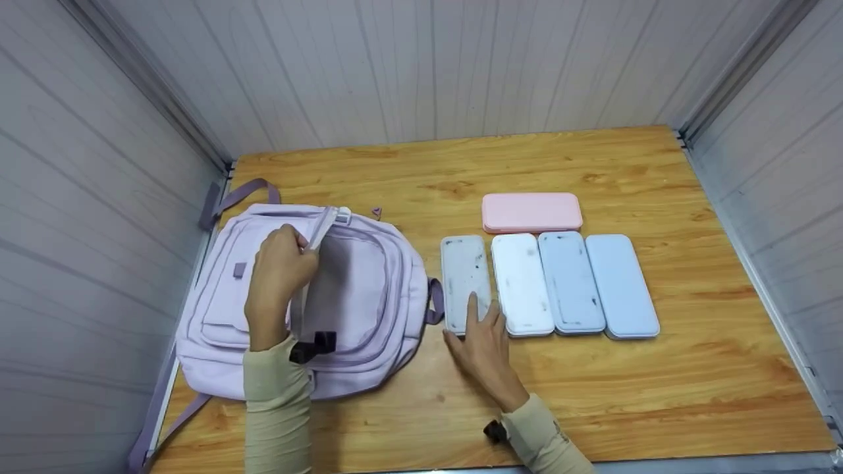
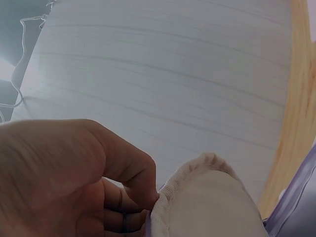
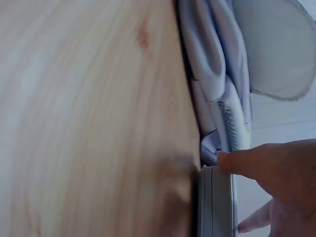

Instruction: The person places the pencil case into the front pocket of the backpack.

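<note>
A lilac backpack lies on the table at the left with its main pocket open. My left hand pinches the edge of the raised front flap, whose pale lining shows in the left wrist view. At the backpack's right lies a flat grey pencil case with dark marks on its lid. My right hand touches this case's near end, thumb at the corner and fingers spread over the lid. In the right wrist view, the thumb meets the case's edge.
To the right of the grey case lie a white case, a blue-grey case and a light blue case. A pink case lies crosswise behind them. Panel walls border the wooden table at the back and sides.
</note>
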{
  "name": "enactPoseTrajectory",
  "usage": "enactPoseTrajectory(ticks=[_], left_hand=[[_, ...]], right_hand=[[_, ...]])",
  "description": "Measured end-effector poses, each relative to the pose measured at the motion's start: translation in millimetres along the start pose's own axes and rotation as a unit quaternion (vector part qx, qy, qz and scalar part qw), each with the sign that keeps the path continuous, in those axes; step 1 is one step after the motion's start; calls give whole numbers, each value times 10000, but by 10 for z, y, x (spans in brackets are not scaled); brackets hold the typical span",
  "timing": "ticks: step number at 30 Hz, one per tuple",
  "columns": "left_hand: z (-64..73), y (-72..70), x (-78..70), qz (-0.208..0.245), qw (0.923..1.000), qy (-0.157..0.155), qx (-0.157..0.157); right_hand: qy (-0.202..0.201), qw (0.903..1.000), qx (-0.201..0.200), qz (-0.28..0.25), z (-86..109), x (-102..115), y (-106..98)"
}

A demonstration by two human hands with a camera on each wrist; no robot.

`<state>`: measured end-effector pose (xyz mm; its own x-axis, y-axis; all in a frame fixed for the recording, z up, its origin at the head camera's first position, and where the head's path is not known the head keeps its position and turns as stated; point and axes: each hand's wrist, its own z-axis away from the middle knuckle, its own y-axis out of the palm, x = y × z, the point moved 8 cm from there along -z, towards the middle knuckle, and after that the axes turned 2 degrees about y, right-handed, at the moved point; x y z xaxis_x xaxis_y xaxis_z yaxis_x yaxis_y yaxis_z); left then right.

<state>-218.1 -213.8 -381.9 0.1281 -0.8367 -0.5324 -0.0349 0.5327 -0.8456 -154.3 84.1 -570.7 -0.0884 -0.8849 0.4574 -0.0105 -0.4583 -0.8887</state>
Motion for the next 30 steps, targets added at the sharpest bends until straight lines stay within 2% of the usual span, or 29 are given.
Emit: enactPoseTrajectory(ticks=[11, 18, 26, 30], left_hand=[[8, -9, -5, -13, 10000, -58, -14], [4, -10, 13, -72, 10000, -48, -2], [4, -9, 4, -87, 10000, -43, 18], [2, -8, -28, -118, 9999, 19, 53]], right_hand=[[-551, 9956, -639, -410, -14, -47, -310], [-837, 9813, -1138, -1310, -39, -161, -449], [-1360, 9657, -1500, -1623, -66, -222, -590], [-1555, 9612, -1569, -1651, -80, -211, -686]])
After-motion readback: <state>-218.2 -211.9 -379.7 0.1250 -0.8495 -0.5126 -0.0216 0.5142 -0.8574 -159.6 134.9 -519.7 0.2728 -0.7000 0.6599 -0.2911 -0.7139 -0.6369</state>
